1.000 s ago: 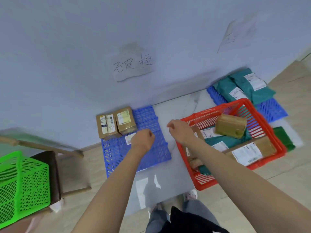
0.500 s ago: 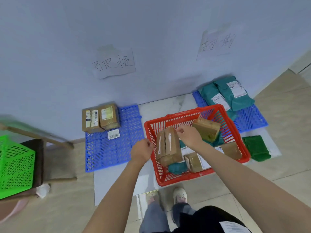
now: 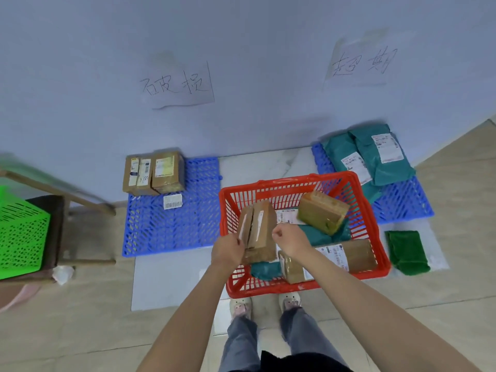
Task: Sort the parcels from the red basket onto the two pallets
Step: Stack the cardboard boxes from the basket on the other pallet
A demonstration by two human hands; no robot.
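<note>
Now a brown cardboard parcel [image 3: 258, 232] stands tilted on end at the near-left corner of the red basket [image 3: 291, 181], and both hands are at it: the left hand [image 3: 227, 252] curls against its left face, the right hand [image 3: 291, 240] closes on its right edge, so the grip looks like a two-handed hold on this one box (how firmly the fingers bite I cannot tell). Just right of the right hand lies a second taped box [image 3: 323, 212], resting atop teal mailer bags [image 3: 320, 236]; nearer the person sit a long labelled box [image 3: 349, 255] and a smaller one [image 3: 294, 267]. Left of the left hand is the left pallet [image 3: 171, 229], with two cartons [image 3: 154, 173] at its far corner and a loose label [image 3: 172, 202] beside them. Far right, beyond the basket, the right pallet [image 3: 400, 202] carries teal bags [image 3: 375, 157].

Risk, as I judge it: the parcel appears split along its length, so a lift by one edge could let it gape or slip, and its lower end could catch the basket's rim.
</note>
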